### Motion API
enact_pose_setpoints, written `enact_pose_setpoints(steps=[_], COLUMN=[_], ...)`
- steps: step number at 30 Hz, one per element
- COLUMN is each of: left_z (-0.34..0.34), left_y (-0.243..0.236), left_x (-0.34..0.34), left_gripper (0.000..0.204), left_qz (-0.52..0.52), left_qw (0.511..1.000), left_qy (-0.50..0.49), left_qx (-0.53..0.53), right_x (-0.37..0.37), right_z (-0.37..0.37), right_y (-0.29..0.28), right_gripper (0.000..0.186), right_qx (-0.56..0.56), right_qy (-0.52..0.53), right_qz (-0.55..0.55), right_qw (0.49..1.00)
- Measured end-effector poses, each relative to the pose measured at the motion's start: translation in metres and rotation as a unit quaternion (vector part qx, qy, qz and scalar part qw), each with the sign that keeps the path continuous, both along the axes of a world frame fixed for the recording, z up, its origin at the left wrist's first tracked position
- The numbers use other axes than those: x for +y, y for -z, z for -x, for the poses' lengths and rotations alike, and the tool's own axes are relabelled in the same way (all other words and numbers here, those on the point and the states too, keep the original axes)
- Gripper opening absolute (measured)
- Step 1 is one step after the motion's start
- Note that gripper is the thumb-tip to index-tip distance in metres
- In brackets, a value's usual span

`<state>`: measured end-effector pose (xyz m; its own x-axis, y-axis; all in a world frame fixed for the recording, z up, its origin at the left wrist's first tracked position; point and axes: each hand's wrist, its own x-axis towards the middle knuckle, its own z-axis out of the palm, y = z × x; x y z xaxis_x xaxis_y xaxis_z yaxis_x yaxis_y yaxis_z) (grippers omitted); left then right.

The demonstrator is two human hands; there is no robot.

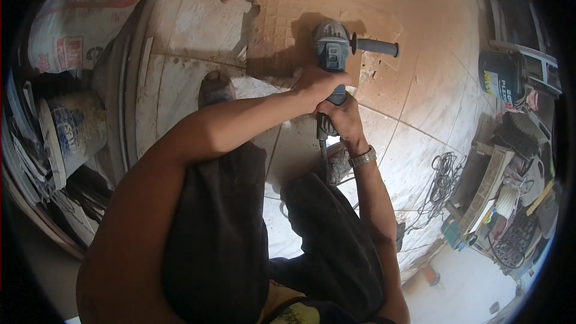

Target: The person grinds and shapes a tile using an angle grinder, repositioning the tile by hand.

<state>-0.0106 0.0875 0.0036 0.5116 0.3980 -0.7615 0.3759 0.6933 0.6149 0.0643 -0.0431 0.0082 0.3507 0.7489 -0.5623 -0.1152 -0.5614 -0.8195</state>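
An angle grinder (332,54) with a dark blue and grey body is held over a dusty brown slab (282,30) on the floor. My left hand (321,86) wraps round the grinder's body behind its head. Just behind it, my right hand (345,119), below a metal wristwatch (362,156), grips the rear end. The black side handle (378,47) sticks out to the right, with neither hand on it. From the grinder's back a power cord (324,155) runs down between my legs. The disc is hidden under the head.
My feet, one in a dusty shoe (217,88), are planted on the pale tiled floor (414,150). A tangled cable (441,186) lies at right. Beyond it stand a black bucket (504,81) and cluttered shelving. A sack (81,24) and a dirty pail (78,126) line the left side.
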Motion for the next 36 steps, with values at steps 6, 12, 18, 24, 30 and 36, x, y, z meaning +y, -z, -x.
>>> enact_pose_setpoints(steps=[6, 12, 18, 24, 30, 36], left_z=[-0.01, -0.006, 0.004, 0.002, -0.006, -0.024], left_y=[0.008, -0.01, -0.006, 0.004, -0.007, 0.019], left_x=[-0.007, 0.0, 0.003, 0.018, 0.016, 0.007], left_gripper=[0.033, 0.037, 0.037, 0.028, 0.033, 0.033], left_qz=[-0.022, -0.026, -0.052, 0.005, -0.024, -0.012], left_qw=[0.999, 0.997, 0.998, 0.999, 0.999, 1.0], left_qy=[0.031, 0.067, -0.035, -0.051, -0.034, 0.002], left_qx=[-0.02, -0.004, -0.008, -0.009, -0.012, -0.027], right_x=[-0.008, -0.007, 0.01, 0.025, 0.021, 0.013], right_z=[-0.002, 0.003, 0.004, 0.001, -0.003, -0.01], right_y=[-0.005, -0.003, 0.0, 0.001, -0.004, -0.003], right_gripper=[0.033, 0.034, 0.034, 0.033, 0.034, 0.031], right_qx=[-0.018, 0.019, 0.019, 0.023, -0.009, -0.017], right_qy=[0.014, 0.063, 0.001, -0.007, 0.019, 0.036], right_qz=[-0.017, -0.026, -0.036, -0.035, -0.039, -0.024], right_qw=[1.0, 0.998, 0.999, 0.999, 0.999, 0.999])
